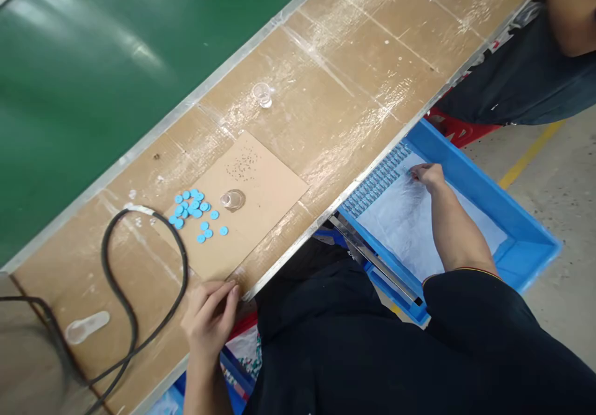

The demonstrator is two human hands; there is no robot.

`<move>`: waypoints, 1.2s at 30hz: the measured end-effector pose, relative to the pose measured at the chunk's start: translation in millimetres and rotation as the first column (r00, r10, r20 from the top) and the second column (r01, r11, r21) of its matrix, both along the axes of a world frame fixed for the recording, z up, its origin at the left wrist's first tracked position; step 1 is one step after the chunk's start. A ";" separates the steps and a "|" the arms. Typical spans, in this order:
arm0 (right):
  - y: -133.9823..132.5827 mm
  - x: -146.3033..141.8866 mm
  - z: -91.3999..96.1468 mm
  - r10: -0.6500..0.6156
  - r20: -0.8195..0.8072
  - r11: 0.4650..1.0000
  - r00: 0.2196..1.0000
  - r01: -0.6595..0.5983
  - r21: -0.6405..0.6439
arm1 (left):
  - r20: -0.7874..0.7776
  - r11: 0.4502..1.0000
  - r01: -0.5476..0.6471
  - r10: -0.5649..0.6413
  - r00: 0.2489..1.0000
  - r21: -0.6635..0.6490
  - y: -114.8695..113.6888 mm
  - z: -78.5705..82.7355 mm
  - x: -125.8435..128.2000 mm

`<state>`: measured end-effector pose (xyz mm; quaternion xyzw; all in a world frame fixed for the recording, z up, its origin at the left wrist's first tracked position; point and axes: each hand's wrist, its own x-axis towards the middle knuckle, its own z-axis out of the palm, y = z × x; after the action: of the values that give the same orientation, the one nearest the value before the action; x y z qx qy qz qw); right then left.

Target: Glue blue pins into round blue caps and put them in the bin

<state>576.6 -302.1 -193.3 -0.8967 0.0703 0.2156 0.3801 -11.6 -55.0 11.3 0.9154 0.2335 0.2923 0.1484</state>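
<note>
My left hand [210,315] rests on the near edge of the brown worktable [354,67], its fingers curled loosely with nothing in them, beside a loose cardboard sheet [261,210]. My right hand [427,176] reaches down into a blue crate [526,241] beside my lap. Its fingers are pinched at the white sheet [410,228], next to rows of small blue parts [377,182] in a tray. What the fingers pinch is too small to make out. Several blue discs [193,211] lie scattered on the cardboard, close to a small clear lens-like piece [233,200].
A black cable [139,266] loops over the table's left end. A small clear cup [262,94] stands mid-table. A green conveyor belt [93,48] runs along the far side. Another person's dark clothing [526,79] and a red stool [456,130] are at the upper right.
</note>
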 end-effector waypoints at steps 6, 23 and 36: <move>5.3 8.4 -18.3 -0.011 -0.158 0.996 0.987 -0.004 -0.095 | -0.020 0.990 -0.064 0.067 0.998 0.122 -9.3 -12.0 5.7; 5.1 9.3 -20.7 -0.014 -0.158 0.998 0.987 0.004 -0.067 | -0.011 0.991 -0.071 0.072 0.997 0.111 -7.9 -6.8 12.8; 6.6 6.1 -16.1 -0.017 -0.140 0.998 0.990 0.009 -0.054 | -0.009 0.994 -0.087 0.087 0.996 0.061 -8.5 -10.1 7.8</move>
<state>582.8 -295.5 -209.4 -0.8887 0.1086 0.2737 0.3515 -3.8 -63.4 1.2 0.9102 0.2650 0.3000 0.1064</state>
